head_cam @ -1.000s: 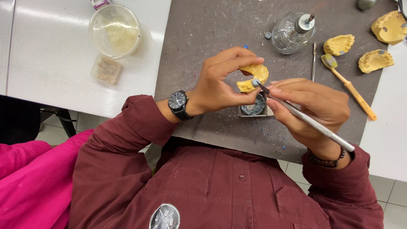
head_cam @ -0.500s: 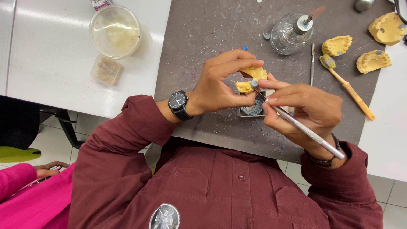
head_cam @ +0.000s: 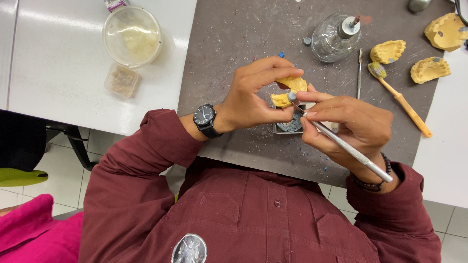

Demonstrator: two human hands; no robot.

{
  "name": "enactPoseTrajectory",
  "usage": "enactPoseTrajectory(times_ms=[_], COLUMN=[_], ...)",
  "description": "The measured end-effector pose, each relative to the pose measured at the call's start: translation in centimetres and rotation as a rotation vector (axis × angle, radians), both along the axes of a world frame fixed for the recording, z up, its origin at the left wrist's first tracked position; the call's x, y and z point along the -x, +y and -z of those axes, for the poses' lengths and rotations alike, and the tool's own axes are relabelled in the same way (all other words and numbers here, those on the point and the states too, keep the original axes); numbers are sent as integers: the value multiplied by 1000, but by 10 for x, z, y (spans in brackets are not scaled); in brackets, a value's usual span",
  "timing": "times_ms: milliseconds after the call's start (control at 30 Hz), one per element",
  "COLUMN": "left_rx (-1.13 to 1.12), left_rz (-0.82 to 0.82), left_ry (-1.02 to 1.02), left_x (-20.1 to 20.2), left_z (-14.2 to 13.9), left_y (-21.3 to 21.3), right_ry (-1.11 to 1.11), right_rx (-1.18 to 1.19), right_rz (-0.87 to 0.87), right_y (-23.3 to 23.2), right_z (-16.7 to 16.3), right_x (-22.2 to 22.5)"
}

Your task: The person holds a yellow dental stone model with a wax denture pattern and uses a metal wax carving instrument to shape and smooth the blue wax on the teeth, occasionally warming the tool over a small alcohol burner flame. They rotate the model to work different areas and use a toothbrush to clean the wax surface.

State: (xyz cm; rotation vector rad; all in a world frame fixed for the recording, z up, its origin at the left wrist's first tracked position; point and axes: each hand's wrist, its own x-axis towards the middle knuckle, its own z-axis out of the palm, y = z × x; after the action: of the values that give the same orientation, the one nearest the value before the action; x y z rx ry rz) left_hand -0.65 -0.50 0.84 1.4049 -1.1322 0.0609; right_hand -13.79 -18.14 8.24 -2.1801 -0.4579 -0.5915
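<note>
Head view, looking straight down: my left hand [head_cam: 256,95] is raised over the grey work mat [head_cam: 234,44], wrist bent, fingers arched and pinched closed around a yellow plaster dental cast [head_cam: 291,89], rough and chalky, held just above a small square metal dish [head_cam: 291,124] of dark material. My right hand [head_cam: 348,124] sits curled just beside it, fingers closed pen-fashion on a slim silver metal instrument [head_cam: 346,148] whose tip touches the cast while the smooth shaft runs back past my wrist. A black wristwatch [head_cam: 204,118] sits on my left wrist, at the maroon sleeve. Further up the mat stand a rounded glass spirit lamp [head_cam: 334,39], a yellow-handled toothbrush [head_cam: 402,102] and three more yellow casts [head_cam: 387,51]. On the white table [head_cam: 58,73] rests a clear round tub [head_cam: 131,35].
</note>
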Motion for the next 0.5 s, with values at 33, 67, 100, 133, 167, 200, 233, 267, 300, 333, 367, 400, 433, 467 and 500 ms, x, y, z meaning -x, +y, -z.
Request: enactPoseTrajectory(times_ms=[33, 67, 100, 133, 167, 200, 233, 267, 300, 333, 367, 400, 433, 467, 500], left_rx=[0, 1, 1, 3, 5, 7, 5, 3, 2, 0, -2, -3, -1, 2, 4], left_rz=[-1, -2, -3, -1, 0, 2, 2, 3, 4, 2, 0, -1, 2, 4, 7], left_ry=[0, 1, 1, 2, 2, 3, 5, 6, 6, 2, -1, -5, -3, -2, 1], left_x=[0, 0, 0, 0, 0, 1, 0, 0, 0, 0, 0, 0, -1, 0, -1], left_z=[0, 0, 0, 0, 0, 0, 1, 1, 1, 1, 2, 2, 2, 2, 2], left_y=[0, 1, 0, 0, -1, 0, 0, 0, 0, 1, -1, -1, -1, 0, -1], right_ry=[-1, -2, -3, -2, -1, 0, 4, 6, 7, 8, 11, 12, 17, 21, 26], right_rx=[0, 0, 1, 4, 8, 11, 8, 5, 2, 5, 8, 11, 11, 10, 9], right_rz=[1, 1, 2, 3, 5, 6, 3, 1, -2, -2, -3, -3, -2, -2, -2], right_y=[0, 1, 0, 0, 0, 1, 1, 1, 1, 2, 1, 1, 1, 2, 1], right_z=[0, 0, 0, 0, 0, 0, 0, 0, 0, 0, 0, 0, 0, 0, -1], right_x=[0, 0, 0, 0, 0, 0, 0, 0, 0, 0, 0, 0, 0, 1, 1])
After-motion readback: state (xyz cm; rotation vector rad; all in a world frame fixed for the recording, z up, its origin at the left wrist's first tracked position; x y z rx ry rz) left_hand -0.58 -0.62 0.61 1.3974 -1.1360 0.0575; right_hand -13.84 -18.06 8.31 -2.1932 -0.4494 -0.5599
